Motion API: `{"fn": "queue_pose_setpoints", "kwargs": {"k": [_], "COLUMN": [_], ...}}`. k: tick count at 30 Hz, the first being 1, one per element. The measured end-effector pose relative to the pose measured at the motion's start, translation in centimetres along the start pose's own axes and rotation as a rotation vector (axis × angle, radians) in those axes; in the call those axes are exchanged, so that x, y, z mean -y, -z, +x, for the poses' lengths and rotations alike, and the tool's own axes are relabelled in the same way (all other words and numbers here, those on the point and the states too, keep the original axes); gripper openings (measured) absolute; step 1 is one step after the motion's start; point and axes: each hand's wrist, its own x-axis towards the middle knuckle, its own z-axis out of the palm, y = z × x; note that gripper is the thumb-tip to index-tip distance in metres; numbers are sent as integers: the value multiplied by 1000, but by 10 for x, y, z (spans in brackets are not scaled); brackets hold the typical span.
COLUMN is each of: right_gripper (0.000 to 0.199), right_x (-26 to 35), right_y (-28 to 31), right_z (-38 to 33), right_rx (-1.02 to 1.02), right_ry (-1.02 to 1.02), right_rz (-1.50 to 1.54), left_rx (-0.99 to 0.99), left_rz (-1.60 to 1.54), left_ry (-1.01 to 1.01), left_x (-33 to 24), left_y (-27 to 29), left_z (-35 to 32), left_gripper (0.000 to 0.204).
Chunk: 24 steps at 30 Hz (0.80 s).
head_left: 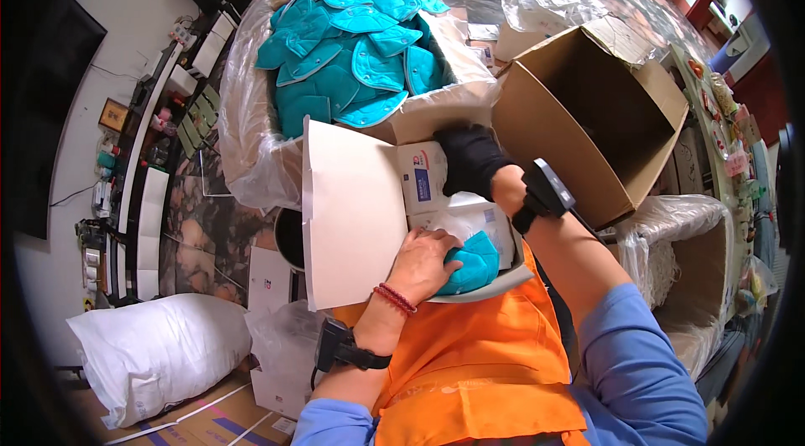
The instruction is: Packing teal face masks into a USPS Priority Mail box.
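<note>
My left hand (423, 261), bare, is closed at the edge of a teal face mask (474, 266) in the near part of an open white box (352, 220). Clear plastic lies over white contents beside the mask. My right hand (470, 161), in a black glove, reaches down into the far right of the box next to white printed packets (423, 173). Its fingertips are hidden, so I cannot tell what they hold. Beyond the box, a plastic-lined carton (251, 136) is heaped with teal folded masks (344, 52).
An open brown carton (553, 123) stands to the right. Nearer, another plastic-lined box (704, 270) holds white stringy material (662, 274). A stuffed white sack (163, 354) lies at the lower left. A cluttered shelf (147, 194) runs along the left wall.
</note>
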Motion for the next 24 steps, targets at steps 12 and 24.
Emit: {"fn": "queue_pose_setpoints", "kwargs": {"k": [12, 24], "right_gripper": [58, 58], "right_x": [20, 52], "right_y": [-5, 10], "right_z": [-49, -102], "right_rx": [-243, -438], "right_ry": [47, 143], "right_rz": [-20, 22], "left_rx": [-721, -799], "left_rz": [-209, -457], "left_ry": [171, 183], "left_x": [10, 11], "left_y": [24, 27], "left_z": [5, 9], "left_gripper": [51, 35]}}
